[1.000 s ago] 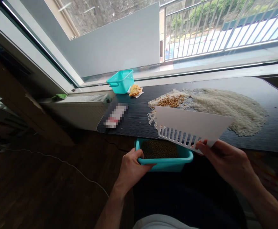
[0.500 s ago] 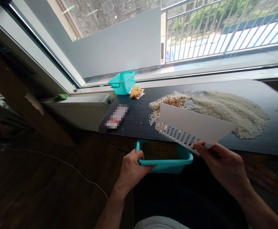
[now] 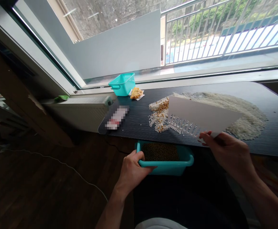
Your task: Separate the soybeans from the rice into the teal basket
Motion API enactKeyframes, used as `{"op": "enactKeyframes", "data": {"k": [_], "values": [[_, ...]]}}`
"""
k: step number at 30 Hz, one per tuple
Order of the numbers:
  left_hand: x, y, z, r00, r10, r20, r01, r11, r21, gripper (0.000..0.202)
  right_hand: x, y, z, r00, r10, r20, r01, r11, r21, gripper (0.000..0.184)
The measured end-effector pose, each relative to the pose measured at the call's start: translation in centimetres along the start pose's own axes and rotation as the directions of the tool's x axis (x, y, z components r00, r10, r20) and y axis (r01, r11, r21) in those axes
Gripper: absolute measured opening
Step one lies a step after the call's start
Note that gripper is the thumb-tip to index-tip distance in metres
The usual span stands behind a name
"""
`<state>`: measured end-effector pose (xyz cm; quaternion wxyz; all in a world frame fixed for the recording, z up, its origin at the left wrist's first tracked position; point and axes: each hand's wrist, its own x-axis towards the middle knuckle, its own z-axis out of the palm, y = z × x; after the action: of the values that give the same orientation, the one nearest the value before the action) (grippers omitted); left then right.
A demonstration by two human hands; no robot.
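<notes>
My left hand (image 3: 134, 167) grips the near left rim of a turquoise plastic tub (image 3: 167, 163), below the table's front edge. Yellow-brown beans (image 3: 160, 152) cover the tub's bottom. In my right hand (image 3: 227, 149) is a white slotted scraper (image 3: 198, 111), a flat sheet with a row of slots along one edge, held tilted over the table. Behind it spreads a wide heap of white rice (image 3: 251, 117), partly hidden by the sheet. Left of the sheet, golden beans (image 3: 161, 106) lie mixed with rice grains.
The dark table (image 3: 139, 117) runs along the window. A second turquoise tub (image 3: 123, 85) stands at its back left beside a yellow crumpled item (image 3: 137, 93) on white paper. A blurred flat object (image 3: 117, 117) lies near the left edge. A radiator (image 3: 81, 108) adjoins.
My right hand has moved the scraper up and to the right, away from the tub and over the table. My left hand still holds the tub in nearly the same place.
</notes>
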<state>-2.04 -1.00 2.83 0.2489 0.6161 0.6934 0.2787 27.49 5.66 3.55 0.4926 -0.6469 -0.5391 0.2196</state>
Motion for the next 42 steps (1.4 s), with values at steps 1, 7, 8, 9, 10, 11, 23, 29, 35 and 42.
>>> {"op": "enactKeyframes", "data": {"k": [1,7,8,9,10,11,23,29,35,42], "values": [[0.0,0.0,0.0,1.0,0.005,0.0,-0.005,1.0,0.0,0.041,0.4,0.0,0.4,1.0,-0.004,0.01,0.004,1.0,0.015,0.035],[0.2,-0.1,0.0,1.0,0.014,-0.009,-0.014,1.0,0.009,0.041,0.8,-0.2,1.8,0.996,-0.007,0.089,-0.002,0.995,0.097,0.035],[0.2,-0.1,0.1,1.0,0.013,-0.011,-0.013,1.0,0.007,0.041,0.7,-0.3,1.7,0.995,-0.009,0.099,-0.002,0.994,0.108,0.035],[0.2,-0.1,0.1,1.0,0.012,-0.011,-0.011,1.0,0.004,0.041,0.6,-0.4,1.7,0.994,-0.009,0.106,-0.004,0.993,0.121,0.035],[0.2,-0.1,0.1,1.0,0.012,-0.009,-0.012,1.0,0.001,0.042,0.5,-0.5,1.6,0.994,-0.005,0.114,-0.011,0.99,0.137,0.035],[0.1,-0.1,0.0,1.0,0.012,-0.008,-0.012,1.0,-0.004,0.042,0.5,-0.7,1.5,0.993,0.003,0.121,-0.022,0.987,0.156,0.034],[0.1,-0.2,0.1,1.0,0.018,-0.008,-0.018,1.0,-0.006,0.042,0.8,-1.6,1.4,0.977,0.029,0.213,-0.075,0.974,0.213,0.036],[0.1,-0.1,0.1,1.0,0.003,-0.001,-0.003,1.0,-0.011,0.043,0.7,-1.3,0.9,0.984,0.02,0.179,-0.057,0.978,0.202,0.037],[0.1,0.0,-0.1,1.0,0.001,0.007,-0.001,1.0,-0.009,0.043,0.4,-1.5,0.7,0.981,0.048,0.19,-0.084,0.979,0.186,0.044],[0.2,-0.2,0.0,1.0,0.018,-0.009,-0.018,1.0,-0.007,0.043,0.5,-1.8,0.9,0.982,0.035,0.188,-0.074,0.976,0.206,0.043]]}}
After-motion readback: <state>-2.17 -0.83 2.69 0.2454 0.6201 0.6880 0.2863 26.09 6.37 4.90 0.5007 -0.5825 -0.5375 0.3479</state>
